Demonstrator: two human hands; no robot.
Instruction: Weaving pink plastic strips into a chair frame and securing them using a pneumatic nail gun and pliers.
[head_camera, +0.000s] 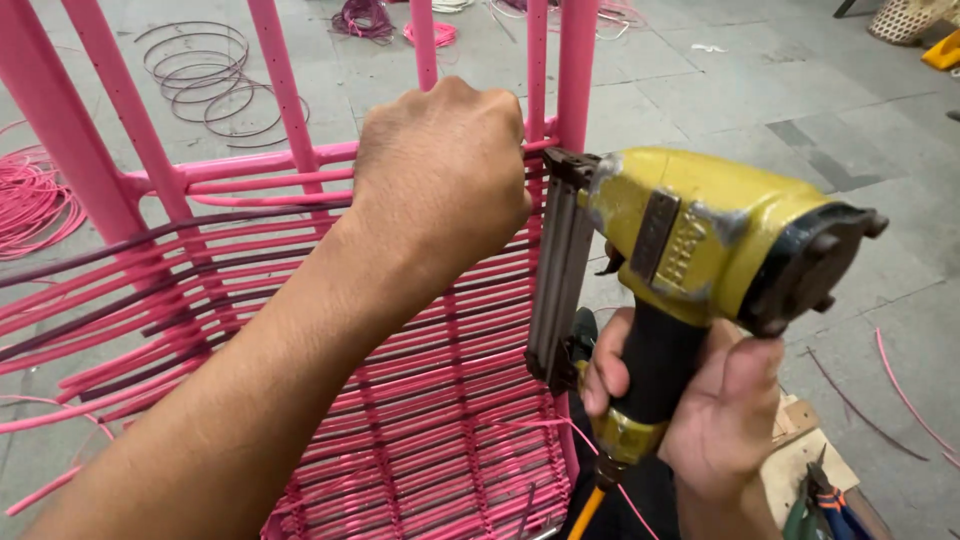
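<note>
Both hands closed: left hand (440, 175) grips pink frame (577, 70); right hand (700, 400) holds nail gun (700, 235) (nose at frame edge).

- Even, soft daylight; bright, no harsh glare.
- Faint shadows on grey floor (760, 110).
- Dull sheen on yellow nail gun (700, 235).
- Near forearm slightly soft; edges bend a little, wide-lens.
</note>
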